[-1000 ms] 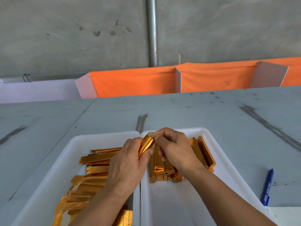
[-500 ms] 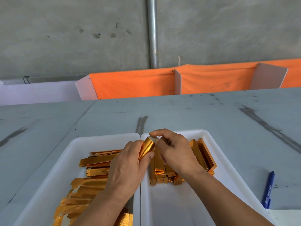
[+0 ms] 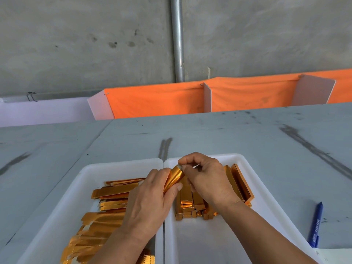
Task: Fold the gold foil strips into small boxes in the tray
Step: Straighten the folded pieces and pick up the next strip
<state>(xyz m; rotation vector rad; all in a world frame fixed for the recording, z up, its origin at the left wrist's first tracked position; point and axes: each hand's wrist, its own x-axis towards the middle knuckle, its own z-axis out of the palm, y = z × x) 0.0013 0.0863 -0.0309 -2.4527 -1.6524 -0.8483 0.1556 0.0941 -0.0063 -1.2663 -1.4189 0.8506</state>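
Observation:
Two white trays sit side by side before me. The left tray (image 3: 62,202) holds a heap of flat gold foil strips (image 3: 106,208). In the right tray (image 3: 266,202) lie several folded gold boxes (image 3: 192,204), with more leaning at the far right (image 3: 240,181). Above the seam between the trays I hold one gold foil strip (image 3: 174,179), partly folded. My left hand (image 3: 150,202) grips its lower part between thumb and fingers. My right hand (image 3: 207,178) pinches its upper end with thumb and forefinger.
A blue pen (image 3: 316,225) lies on the grey table (image 3: 228,134) right of the trays, beside a white paper corner (image 3: 335,256). Orange cloth dividers (image 3: 158,100) stand along the table's far edge under a concrete wall with a metal pipe (image 3: 177,39).
My right hand's fingers have shifted at the top end of the strip, working its fold. The view has tilted slightly. My left hand keeps its grip.

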